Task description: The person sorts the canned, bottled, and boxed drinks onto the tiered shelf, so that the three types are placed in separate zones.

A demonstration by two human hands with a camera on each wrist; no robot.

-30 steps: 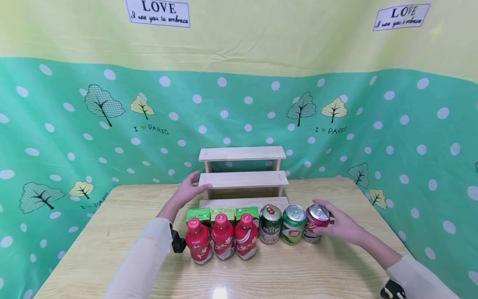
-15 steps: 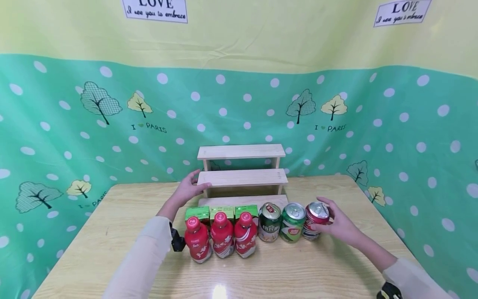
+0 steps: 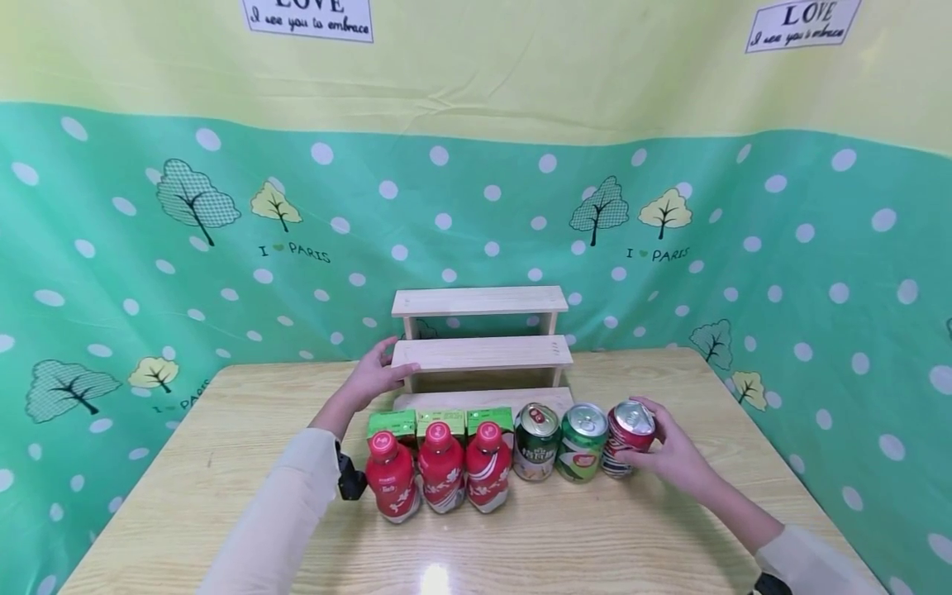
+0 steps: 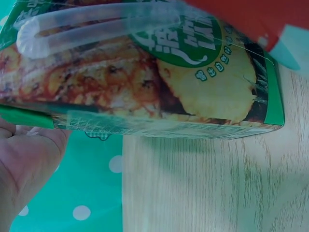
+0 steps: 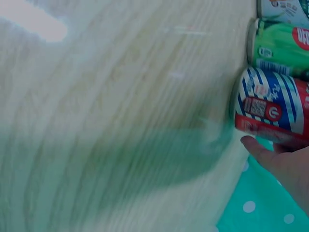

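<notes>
In the head view, my left hand (image 3: 374, 376) grips the left end of the middle board of a wooden three-step display stand (image 3: 483, 354), thumb at its front. The left wrist view shows part of that hand beside a pineapple drink carton (image 4: 207, 92) with a wrapped straw. On the right, my right hand (image 3: 680, 459) holds an upright red soda can (image 3: 623, 438), thumb on the near side and fingers round the far side. A green can (image 3: 583, 450) and a dark green can (image 3: 537, 446) stand to its left.
Three red plastic bottles (image 3: 444, 475) stand before three green-topped drink cartons (image 3: 440, 423), at the foot of the stand. The wood-grain table (image 3: 260, 463) meets a green dotted cloth backdrop (image 3: 491, 215) behind and at the sides.
My right thumb has shifted slightly left across the red can. The left hand stays at the stand. The head view has tilted down slightly, then back very little; bottles, cartons and cans keep their places.
</notes>
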